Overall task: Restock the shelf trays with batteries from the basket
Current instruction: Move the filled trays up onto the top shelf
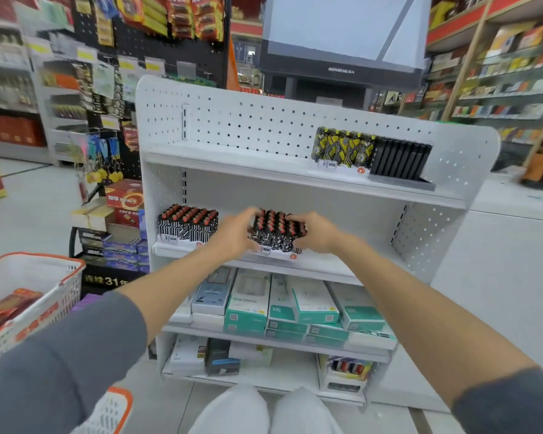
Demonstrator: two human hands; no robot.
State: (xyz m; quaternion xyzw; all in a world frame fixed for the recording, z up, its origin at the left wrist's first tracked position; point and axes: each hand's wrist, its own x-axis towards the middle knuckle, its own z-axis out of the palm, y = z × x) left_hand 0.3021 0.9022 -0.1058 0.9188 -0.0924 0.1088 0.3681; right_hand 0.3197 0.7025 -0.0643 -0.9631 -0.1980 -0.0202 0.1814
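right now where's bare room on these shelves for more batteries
Top shelf, left of the yellow packs. Middle shelf, right of the battery tray that left hand and right hand grip. Crowded: the boxes below.

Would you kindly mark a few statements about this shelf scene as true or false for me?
1. The left hand and right hand both hold one battery tray on the middle shelf. True.
2. The basket is on the person's right. False: it is on their left.
3. A second tray of red-topped batteries stands left of the held one. True.
4. The top shelf carries nothing. False: yellow-black packs and a black rack stand at its right end.
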